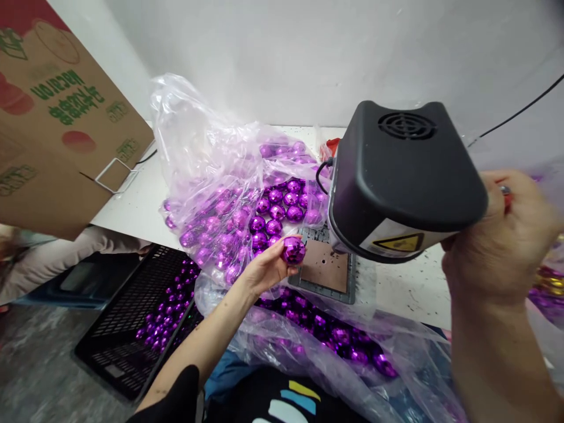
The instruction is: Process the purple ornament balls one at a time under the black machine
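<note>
My left hand [267,271] holds one shiny purple faceted ball [293,250] between its fingertips, just left of a grey base plate with a brown pad [325,272]. A black machine head [399,179] with a vent and a yellow warning label hangs over that plate. My right hand [493,238] is closed at the machine's right side, fingers curled round something with a red and metal end that I cannot make out. A clear plastic bag [207,182] full of purple balls lies open behind my left hand.
A second clear bag of purple balls [343,343] sags below the white table edge [132,205]. A black slatted crate [132,329] with purple balls sits on the floor at left. A cardboard box [57,117] stands upper left. A black cable [520,111] runs along the wall.
</note>
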### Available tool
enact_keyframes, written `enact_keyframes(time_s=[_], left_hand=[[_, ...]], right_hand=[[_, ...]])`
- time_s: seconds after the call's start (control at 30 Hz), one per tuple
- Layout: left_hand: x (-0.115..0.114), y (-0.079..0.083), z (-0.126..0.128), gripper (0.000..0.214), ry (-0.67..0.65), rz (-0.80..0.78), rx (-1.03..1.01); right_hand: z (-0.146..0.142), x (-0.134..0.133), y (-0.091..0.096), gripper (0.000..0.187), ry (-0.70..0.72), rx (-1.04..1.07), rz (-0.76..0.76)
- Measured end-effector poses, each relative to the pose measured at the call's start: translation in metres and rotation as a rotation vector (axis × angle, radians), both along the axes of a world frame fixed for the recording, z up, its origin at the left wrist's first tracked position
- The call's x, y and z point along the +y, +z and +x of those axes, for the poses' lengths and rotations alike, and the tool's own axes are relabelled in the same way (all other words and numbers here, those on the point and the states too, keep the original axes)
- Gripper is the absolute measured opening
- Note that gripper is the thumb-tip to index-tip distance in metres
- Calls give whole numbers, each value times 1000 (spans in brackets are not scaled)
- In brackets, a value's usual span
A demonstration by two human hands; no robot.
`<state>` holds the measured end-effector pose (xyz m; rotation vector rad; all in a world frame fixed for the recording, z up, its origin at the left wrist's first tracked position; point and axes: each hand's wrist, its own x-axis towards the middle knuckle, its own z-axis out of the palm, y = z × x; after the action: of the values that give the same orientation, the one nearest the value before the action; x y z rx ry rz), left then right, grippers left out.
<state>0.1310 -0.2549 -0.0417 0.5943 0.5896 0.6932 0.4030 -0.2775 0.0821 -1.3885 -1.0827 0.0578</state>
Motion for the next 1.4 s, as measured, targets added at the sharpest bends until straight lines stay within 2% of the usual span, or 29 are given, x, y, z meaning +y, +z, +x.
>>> enact_keyframes(time_s=[0.07, 0.13, 0.23, 0.43, 0.57, 0.77, 0.97, 1.13, 1.4], left_hand=[[-8, -8, 7, 55, 28, 12, 83], [-12, -14, 14, 54, 65, 99, 230], [-16, -19, 24, 54, 109, 318, 453], [-15, -32, 42, 56, 93, 746, 792], [-13, -39, 52, 51, 123, 884, 890], [-11, -31, 62, 47, 75, 1144, 1028], [-10, -39, 81, 43, 120, 1162, 1219], [-15, -48, 88, 37, 46, 1143, 1147], [-12, -44, 85, 40, 17, 1135, 1025]], right_hand=[[-1, -1, 2, 42, 21, 32, -22], [-2, -2, 4, 43, 36, 52, -35], [-2, -2, 5, 45, 75, 74, -23], [-2, 1, 3, 43, 83, 52, 12], [-2, -1, 3, 44, 67, 30, 10], [-3, -2, 4, 44, 72, 13, 3], [-2, -1, 3, 44, 47, 13, 9], [-3, -2, 3, 43, 39, 8, 2], [-5, -4, 5, 41, 10, -29, 15]])
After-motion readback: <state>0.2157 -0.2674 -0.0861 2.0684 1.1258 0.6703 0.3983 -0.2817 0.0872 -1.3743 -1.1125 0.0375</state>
